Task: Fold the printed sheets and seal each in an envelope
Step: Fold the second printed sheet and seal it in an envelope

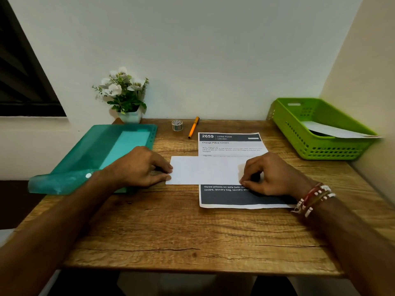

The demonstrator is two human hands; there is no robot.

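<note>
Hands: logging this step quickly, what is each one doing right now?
Left hand: pinches left edge of the white paper.
Right hand: pinches its right edge.

Both forearms reached forward, palms down. The left hand [141, 167] pinched the left edge of the folded sheet [205, 170]; the right hand [270, 175], fingers curled, pinched its right edge.
</note>
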